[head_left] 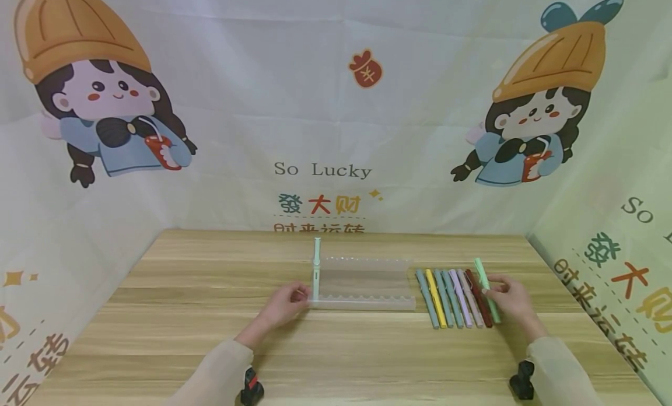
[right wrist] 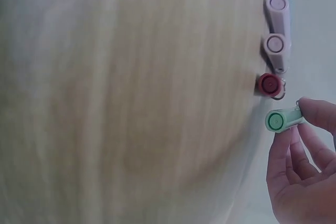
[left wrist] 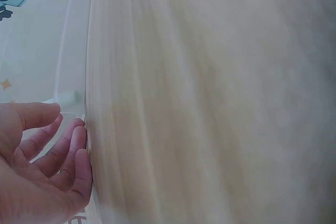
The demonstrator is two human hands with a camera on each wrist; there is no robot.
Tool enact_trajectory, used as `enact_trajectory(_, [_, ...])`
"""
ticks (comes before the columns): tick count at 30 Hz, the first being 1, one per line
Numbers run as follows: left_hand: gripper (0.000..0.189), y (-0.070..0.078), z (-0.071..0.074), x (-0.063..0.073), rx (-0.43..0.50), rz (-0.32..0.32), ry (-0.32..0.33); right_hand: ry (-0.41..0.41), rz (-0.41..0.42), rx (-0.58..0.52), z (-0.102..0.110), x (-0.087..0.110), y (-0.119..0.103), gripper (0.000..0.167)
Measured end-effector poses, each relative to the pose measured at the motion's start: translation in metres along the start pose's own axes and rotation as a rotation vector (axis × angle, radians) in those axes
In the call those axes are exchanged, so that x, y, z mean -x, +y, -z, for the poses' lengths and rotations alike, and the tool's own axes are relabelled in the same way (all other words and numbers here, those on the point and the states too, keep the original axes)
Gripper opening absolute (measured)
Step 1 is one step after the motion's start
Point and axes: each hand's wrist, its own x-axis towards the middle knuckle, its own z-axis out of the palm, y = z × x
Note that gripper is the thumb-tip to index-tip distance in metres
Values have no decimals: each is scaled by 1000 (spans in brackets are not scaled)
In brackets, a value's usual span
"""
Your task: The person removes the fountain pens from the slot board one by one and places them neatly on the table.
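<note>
My right hand (head_left: 510, 304) pinches a light green pen (head_left: 480, 270) between thumb and fingers, at the right end of a row of pens. In the right wrist view the round end of this green pen (right wrist: 275, 121) faces the camera, beside a dark red pen (right wrist: 270, 84). A clear plastic pen rack (head_left: 362, 303) with scalloped edges lies on the table. One pale mint pen (head_left: 317, 260) lies across its left end. My left hand (head_left: 286, 304) is at that end, fingertips right by the rack's corner, thumb and fingers apart in the left wrist view.
Several pens lie side by side right of the rack, among them a yellow pen (head_left: 436, 298), a lilac pen (head_left: 461, 298) and blue-grey ones. The wooden table (head_left: 210, 266) ends at a printed cloth (head_left: 236, 102) behind and at both sides.
</note>
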Motion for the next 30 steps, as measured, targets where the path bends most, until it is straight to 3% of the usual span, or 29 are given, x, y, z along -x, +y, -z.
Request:
enact_trajectory(17, [13, -1, -1, 0, -3, -10, 4, -65, -32, 131, -1, -10, 13, 36])
enact_trajectory(30, [13, 2, 0, 1, 7, -14, 7, -72, -28, 147, -3, -11, 14, 34])
